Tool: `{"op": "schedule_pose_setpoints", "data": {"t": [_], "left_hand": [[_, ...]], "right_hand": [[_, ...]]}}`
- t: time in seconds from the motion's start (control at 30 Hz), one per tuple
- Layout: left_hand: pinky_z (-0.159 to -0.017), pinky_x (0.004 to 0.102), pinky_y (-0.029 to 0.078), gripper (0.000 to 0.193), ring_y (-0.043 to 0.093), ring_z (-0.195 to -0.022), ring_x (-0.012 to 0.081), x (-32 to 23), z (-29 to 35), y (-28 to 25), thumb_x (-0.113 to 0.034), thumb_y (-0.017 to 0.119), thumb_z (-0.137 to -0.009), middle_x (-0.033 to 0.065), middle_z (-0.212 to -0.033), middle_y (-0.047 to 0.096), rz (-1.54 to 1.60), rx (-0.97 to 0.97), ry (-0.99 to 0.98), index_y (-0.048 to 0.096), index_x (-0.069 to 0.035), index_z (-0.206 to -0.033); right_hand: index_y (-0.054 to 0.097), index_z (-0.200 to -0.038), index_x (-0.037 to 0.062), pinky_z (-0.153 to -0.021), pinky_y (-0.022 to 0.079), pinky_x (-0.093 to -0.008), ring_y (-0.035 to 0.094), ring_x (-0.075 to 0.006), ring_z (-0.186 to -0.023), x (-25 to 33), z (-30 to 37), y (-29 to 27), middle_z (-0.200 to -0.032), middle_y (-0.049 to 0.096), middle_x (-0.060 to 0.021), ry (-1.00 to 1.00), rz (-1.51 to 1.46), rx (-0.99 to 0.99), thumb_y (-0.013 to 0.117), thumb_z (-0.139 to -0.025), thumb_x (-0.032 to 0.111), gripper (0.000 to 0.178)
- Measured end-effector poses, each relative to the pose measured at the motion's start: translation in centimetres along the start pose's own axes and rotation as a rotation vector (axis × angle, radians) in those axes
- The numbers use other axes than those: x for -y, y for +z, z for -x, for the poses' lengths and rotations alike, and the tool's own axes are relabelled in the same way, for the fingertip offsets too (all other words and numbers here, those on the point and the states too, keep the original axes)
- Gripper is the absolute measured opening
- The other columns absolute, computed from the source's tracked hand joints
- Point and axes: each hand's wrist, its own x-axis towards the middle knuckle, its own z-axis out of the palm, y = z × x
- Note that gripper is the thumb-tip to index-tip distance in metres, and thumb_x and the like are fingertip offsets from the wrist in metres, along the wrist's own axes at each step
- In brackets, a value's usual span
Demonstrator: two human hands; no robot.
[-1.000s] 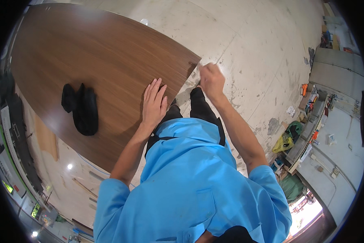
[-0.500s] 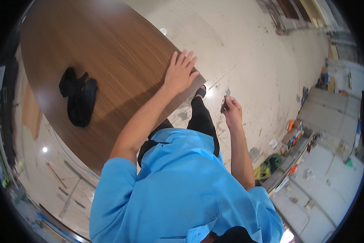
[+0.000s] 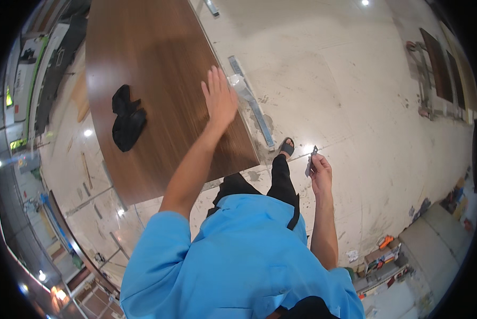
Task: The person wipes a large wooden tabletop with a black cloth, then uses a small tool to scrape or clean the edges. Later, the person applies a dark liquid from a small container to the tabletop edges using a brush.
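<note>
A large brown wood-grain board stretches away in front of me on the left. Near its right edge my left hand lies flat, palm down and fingers extended, with nothing in it. Over the floor to the right, away from the board, my right hand is closed in a pinch. Between its thumb and fingers is a small flat dark-grey piece with a hole near its tip; its exact kind is unclear. Black crumpled gloves rest on the board, left of my left arm.
Beyond the board's right edge, a long grey metal strip lies on the tiled floor, a clear plastic wrap by it. A box of tools stands at lower right. A wheeled rack with dark panels is at far right.
My view has turned and shifted, bringing the metal strip into sight. My left hand has moved farther along the board's right edge. My right hand keeps its pinch on the grey piece.
</note>
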Motion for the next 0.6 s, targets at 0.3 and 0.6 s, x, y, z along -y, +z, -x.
{"op": "schedule_pose_setpoints", "data": {"t": [0.3, 0.6], "left_hand": [[-0.127, 0.0622, 0.013, 0.067, 0.018, -0.160, 0.0370, 1.5, -7.4, 2.1, -0.032, 0.044, -0.107, 0.0201, -0.171, 0.025, -0.068, -0.136, -0.230, 0.028, 0.004, -0.162], [-0.128, 0.0608, 0.012, 0.069, 0.014, -0.161, 0.0362, -8.4, 8.1, -1.9, -0.030, 0.060, -0.099, 0.0210, -0.171, 0.024, -0.043, 0.254, -0.068, 0.042, 0.012, -0.151]], "right_hand": [[0.070, -0.104, 0.0115, -0.063, 0.047, -0.0254, 0.058, -0.0062, -0.075, 4.2, -3.2, -2.8, -0.087, 0.064, 0.0050, 0.140, 0.163, 0.108, 0.068, -0.102, 0.015, 0.005], [0.070, -0.121, 0.0049, -0.076, 0.050, -0.0271, 0.062, -0.0101, -0.091, 8.8, -9.2, 10.6, -0.103, 0.067, -0.0003, 0.023, 0.370, 0.481, 0.068, -0.100, 0.012, 0.022]]}}
